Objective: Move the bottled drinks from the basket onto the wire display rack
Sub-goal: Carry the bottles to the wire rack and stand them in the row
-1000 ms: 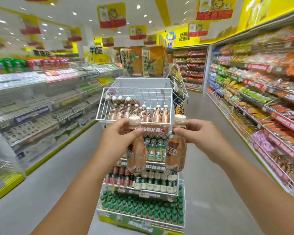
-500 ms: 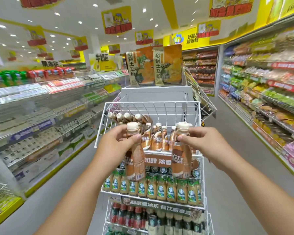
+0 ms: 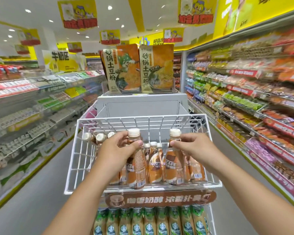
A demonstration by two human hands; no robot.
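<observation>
Head view: the left hand (image 3: 115,150) grips one coffee bottle (image 3: 136,168) by its neck, fingers (image 3: 120,138) curled behind it and thumb in front; the right hand (image 3: 192,148) pinches a second bottle (image 3: 174,165) the same way. Both bottles hang upright over the front edge of the wire rack (image 3: 80,160), beside bottles already standing inside.

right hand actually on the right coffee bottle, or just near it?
Touching. In the head view, the right hand pinches the right coffee bottle at its neck just below the cap, fingertips flush against it.
</observation>
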